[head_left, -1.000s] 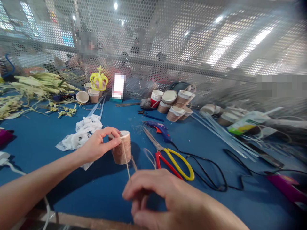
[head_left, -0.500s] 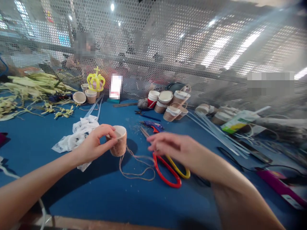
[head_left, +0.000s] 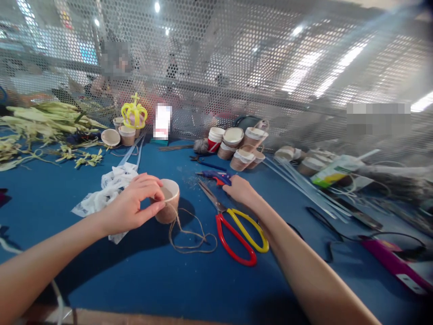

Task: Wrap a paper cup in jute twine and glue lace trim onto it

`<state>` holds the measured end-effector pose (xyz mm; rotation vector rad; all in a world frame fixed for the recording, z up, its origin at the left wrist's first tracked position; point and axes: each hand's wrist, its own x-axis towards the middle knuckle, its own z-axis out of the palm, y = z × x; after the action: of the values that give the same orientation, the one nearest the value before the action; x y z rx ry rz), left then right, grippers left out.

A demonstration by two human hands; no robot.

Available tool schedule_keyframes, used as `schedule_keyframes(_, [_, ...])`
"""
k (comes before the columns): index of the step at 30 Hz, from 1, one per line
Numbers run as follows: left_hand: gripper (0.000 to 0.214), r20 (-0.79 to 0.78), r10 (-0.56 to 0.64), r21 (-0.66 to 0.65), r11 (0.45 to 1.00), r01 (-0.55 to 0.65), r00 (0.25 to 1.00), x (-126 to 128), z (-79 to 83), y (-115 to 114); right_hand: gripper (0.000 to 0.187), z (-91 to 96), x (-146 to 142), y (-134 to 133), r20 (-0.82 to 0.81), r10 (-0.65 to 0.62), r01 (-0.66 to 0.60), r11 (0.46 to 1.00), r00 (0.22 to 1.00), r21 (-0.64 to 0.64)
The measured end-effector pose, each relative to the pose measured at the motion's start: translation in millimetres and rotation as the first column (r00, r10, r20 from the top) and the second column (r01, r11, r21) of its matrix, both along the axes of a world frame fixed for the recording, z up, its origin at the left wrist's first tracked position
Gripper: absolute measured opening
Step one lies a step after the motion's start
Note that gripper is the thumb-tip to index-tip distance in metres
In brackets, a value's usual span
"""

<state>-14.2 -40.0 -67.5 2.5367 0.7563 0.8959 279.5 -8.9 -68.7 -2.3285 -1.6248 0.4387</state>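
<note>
My left hand pinches the near rim of a small twine-wrapped cup, thumb outside and fingers at its mouth. A loose tail of twine runs from the rim down onto the blue table. My right hand is closed around the handle end of a blue and orange glue gun, which lies with its nozzle to the left. Between the hands rest large scissors with one red and one yellow handle, blades slightly apart. Crumpled white lace ribbon lies behind my left hand.
Several wrapped cups and a twine ball stand at the back. Corn husks and a yellow crown are back left. Clear glue sticks and a purple power strip lie right. A perforated metal screen closes the back.
My right hand has moved from above the scissors forward to the glue gun and closed on its handle. My left hand stays at the cup; the twine tail now hangs from its rim.
</note>
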Motion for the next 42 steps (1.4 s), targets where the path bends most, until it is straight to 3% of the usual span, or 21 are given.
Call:
schedule_keyframes(4, [0.010,0.115,0.040,-0.208,0.978,-0.016,0.993,1.9,-2.6,-1.9,0.031,16.7,-12.6,-18.7,-0.203,0.042,-0.011,0.988,0.978,0.152])
schedule_keyframes(6, [0.010,0.135,0.048,-0.272,0.962,-0.009,0.990,3.2,-4.2,-2.7,0.022,25.8,-22.3,-35.4,-0.328,0.121,-0.060,0.980,0.937,0.190])
schedule_keyframes(7, [0.010,0.138,0.044,-0.280,0.960,-0.004,0.989,3.7,-5.0,-2.8,0.016,30.0,-27.5,-44.7,-0.407,0.166,-0.093,0.977,0.898,0.194])
schedule_keyframes(9, [0.010,0.146,0.036,-0.271,0.963,0.005,0.989,4.6,-6.1,-2.7,0.022,36.3,-37.8,-63.0,-0.610,0.266,-0.161,0.962,0.746,0.222])
schedule_keyframes(11, [0.009,0.155,0.041,-0.261,0.965,0.001,0.987,5.2,-6.6,-2.2,0.019,38.9,-47.9,-79.2,-0.640,0.345,-0.210,0.937,0.687,0.279])
schedule_keyframes(16, [0.009,0.188,0.053,-0.277,0.961,0.001,0.981,5.5,-6.7,-1.4,0.018,27.5,-66.7,-104.2,-0.611,0.306,-0.190,0.950,0.730,0.248])
schedule_keyframes(19, [0.008,0.184,0.042,-0.268,0.964,0.009,0.982,5.6,-7.0,-1.6,0.017,17.2,-70.2,-111.0,-0.569,0.290,-0.125,0.942,0.769,0.312])
schedule_keyframes(26, [0.010,0.187,0.015,-0.274,0.961,0.037,0.982,5.9,-6.4,-2.0,0.013,1.4,-69.2,-113.8,-0.498,0.363,-0.138,0.892,0.788,0.431])
schedule_keyframes(31, [0.011,0.188,0.015,-0.285,0.958,0.040,0.982,6.3,-5.7,-2.4,0.012,8.9,-70.9,-112.5,-0.515,0.377,-0.172,0.900,0.770,0.401])
schedule_keyframes(35, [0.008,0.198,0.023,-0.286,0.958,0.035,0.980,6.5,-5.5,-2.9,0.012,15.1,-72.1,-113.3,-0.530,0.318,-0.143,0.928,0.786,0.344])
schedule_keyframes(38, [0.008,0.191,0.014,-0.278,0.960,0.041,0.982,6.0,-5.6,-2.8,0.010,13.3,-72.4,-113.1,-0.532,0.334,-0.135,0.916,0.778,0.378])
schedule_keyframes(42, [0.006,0.202,-0.001,-0.261,0.964,0.055,0.979,4.7,-8.0,-1.5,0.008,10.6,-71.8,-111.0,-0.521,0.423,-0.223,0.888,0.742,0.403])
